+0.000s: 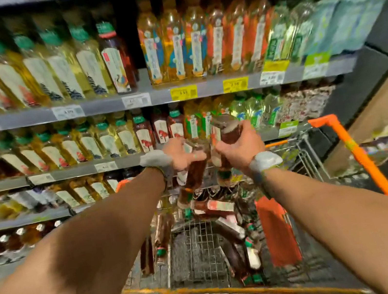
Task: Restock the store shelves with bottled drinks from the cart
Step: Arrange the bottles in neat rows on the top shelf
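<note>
Both arms reach forward over the wire cart (240, 290). My left hand (180, 155) grips a dark red tea bottle (192, 175) that hangs cap-down. My right hand (241, 149) holds a second dark red bottle (227, 129), its base pointing up toward the shelves. The two bottles touch between my hands, in front of the middle shelf (76, 170). More dark bottles (214, 206) lie piled in the cart below. The view is blurred by motion.
Shelves ahead carry rows of yellow, amber, red and green bottled drinks. A dark gap (134, 41) shows on the upper shelf beside one red bottle (116, 57). The cart's orange handle (352, 146) rises at right. An orange flap (277, 230) hangs inside the cart.
</note>
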